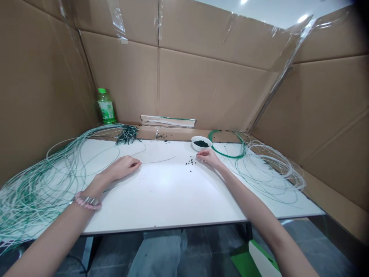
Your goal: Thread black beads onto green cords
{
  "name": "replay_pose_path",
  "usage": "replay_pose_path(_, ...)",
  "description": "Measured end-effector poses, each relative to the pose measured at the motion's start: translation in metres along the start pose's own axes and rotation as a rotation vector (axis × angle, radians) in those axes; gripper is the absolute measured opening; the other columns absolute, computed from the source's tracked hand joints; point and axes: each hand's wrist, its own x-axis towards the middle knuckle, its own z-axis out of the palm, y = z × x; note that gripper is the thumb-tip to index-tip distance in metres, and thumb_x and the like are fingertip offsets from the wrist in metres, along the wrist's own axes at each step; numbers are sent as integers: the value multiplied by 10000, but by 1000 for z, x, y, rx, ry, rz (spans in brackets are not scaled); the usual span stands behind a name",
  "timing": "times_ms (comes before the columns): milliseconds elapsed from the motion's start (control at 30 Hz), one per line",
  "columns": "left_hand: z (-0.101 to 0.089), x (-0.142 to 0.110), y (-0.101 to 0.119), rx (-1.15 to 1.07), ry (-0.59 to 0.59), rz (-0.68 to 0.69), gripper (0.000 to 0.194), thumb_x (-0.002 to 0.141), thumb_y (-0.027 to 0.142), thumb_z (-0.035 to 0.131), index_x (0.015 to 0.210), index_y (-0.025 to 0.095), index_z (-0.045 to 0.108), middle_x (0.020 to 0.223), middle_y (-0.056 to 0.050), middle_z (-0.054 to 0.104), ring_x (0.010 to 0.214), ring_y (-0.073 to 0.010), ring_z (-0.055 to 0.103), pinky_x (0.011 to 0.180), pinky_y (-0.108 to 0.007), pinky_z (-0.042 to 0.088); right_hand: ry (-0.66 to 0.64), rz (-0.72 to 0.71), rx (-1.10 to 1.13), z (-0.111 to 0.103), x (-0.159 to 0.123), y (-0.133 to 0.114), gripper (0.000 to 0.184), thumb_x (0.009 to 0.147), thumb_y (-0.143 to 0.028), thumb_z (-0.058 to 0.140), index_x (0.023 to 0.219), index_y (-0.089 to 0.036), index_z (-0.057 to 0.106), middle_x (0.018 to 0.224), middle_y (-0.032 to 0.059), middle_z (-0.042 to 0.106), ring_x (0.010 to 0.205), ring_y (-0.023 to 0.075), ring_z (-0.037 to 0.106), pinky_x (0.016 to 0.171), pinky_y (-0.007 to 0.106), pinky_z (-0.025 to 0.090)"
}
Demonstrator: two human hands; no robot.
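Lightly curled, left hand [122,168] on wire [158,161], right hand [206,157] by bowl [197,139]

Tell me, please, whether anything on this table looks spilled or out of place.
Small dark beads lie loose on the white table beside the right hand, outside the white bowl, with more on the cardboard ledge behind, looking spilled.

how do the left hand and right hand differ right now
The left hand has a thin wire at its fingertips, while the right hand is beside small black pieces and a white bowl. The left wrist wears a bracelet, while the right wrist is bare. Both hands are palm-down over the white table.
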Motion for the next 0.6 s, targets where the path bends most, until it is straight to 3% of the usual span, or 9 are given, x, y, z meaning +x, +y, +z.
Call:
replay_pose_path(267,1,0,-1,5,2,-2,373,902,377,322,603,180,426,559,-8,507,534,-129,437,584,-267,261,-22,108,80,5,1,-1,284,892,-324,558,1100,-131,572,1062,67,604,888,154,610,751,334,536)
replay_pose_path(600,-4,-1,5,3,3,-8,372,884,377,345,593,176,461,558,-22,534,527,-133,446,574,-271,260,-2,121,108,11,6,0,293,893,-323,556,1116,-133,565,1083,71,598,911,162,608,770,347,534)
